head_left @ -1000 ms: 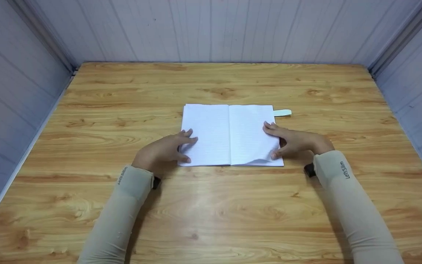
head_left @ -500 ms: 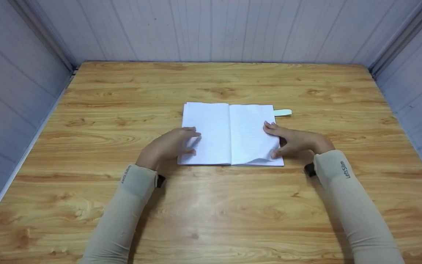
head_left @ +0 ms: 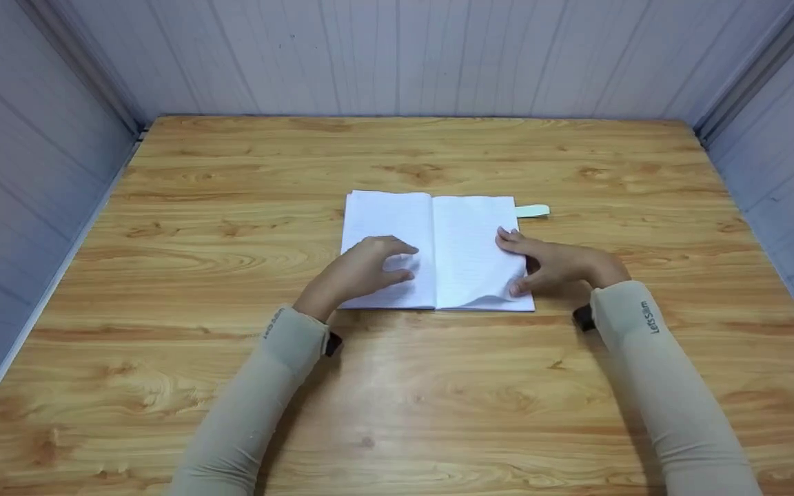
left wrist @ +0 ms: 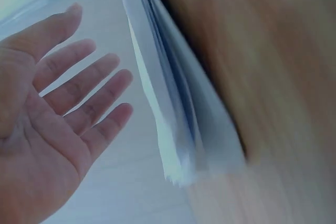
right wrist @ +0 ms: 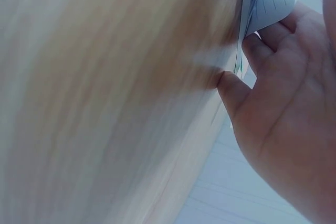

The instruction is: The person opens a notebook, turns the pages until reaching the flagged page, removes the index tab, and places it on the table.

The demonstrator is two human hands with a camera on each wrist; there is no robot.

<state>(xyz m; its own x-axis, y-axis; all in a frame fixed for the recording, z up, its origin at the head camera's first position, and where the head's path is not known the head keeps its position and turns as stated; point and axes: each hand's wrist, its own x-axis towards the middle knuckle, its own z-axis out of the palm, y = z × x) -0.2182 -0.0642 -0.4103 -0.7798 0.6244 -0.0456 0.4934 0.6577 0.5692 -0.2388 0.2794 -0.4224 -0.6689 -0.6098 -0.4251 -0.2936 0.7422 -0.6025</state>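
Open notebook [head_left: 431,251] lies flat at mid-table, on wooden table [head_left: 397,386], lined pages up, spine running away from the person. Left hand [head_left: 364,270] sits over the left page, near the spine; fingers mostly straight, spread a bit, tips on or just above the paper (can't tell which from head view). Left wrist view shows the same hand [left wrist: 50,124] w/ palm bare and fingers [left wrist: 97,95] extended, gripping nothing; notebook's page edges [left wrist: 173,124] just beside the fingertips, blurred. Right hand [head_left: 555,265] is at the right page's outer edge: index finger stretched onto the page, thumb at the lower right corner, where the sheet bulges up slightly. Right wrist view: thumb [right wrist: 233,90] pressed against the stack's edge, fingers curled round a lifted sheet [right wrist: 265,1], so the hand [right wrist: 286,124] has a light pinch on pages. Small pale tab [head_left: 532,211] sticks out from the notebook's far right side, flat on the wood. Both forearms in beige sleeves [head_left: 659,386]. Grey panelled walls [head_left: 397,55] on three sides of the table.
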